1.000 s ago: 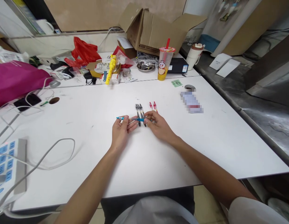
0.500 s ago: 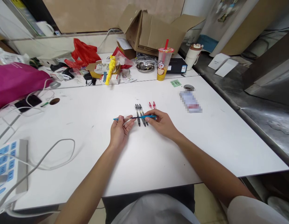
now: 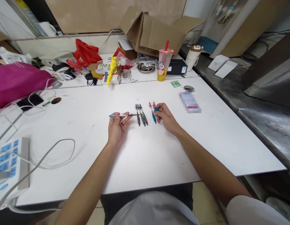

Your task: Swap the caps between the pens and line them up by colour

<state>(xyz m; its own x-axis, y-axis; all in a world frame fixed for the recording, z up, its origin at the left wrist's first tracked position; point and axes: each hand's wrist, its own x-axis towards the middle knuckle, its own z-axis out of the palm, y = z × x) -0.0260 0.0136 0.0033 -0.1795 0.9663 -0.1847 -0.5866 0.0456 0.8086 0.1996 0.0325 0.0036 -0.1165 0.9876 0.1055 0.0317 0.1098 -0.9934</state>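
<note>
My left hand (image 3: 115,129) is closed on a half-dismantled pen (image 3: 124,115), a clear barrel with a blue tip at its left end. Its thin dark refill sticks out bare to the right, across the table pens. Pinched in my right hand (image 3: 167,118) is a short blue pen part (image 3: 156,108), apart from the refill. Under the refill lie three black pens (image 3: 138,120) side by side. Nearer my right hand lies a pen with a pink top and blue grip (image 3: 152,114); another pink-topped pen (image 3: 154,103) is partly hidden by my fingers.
A drink cup (image 3: 162,67) with a red straw stands behind the pens. Toward the right are a tape roll (image 3: 189,88) and a blurred-out flat item (image 3: 190,102). A power strip (image 3: 9,162) and its cable occupy the left. Clutter and a cardboard box (image 3: 156,34) line the back.
My right hand has pulled the blue part off to the right and slightly away from me, exposing the refill. My left hand stays almost in place with the barrel.
</note>
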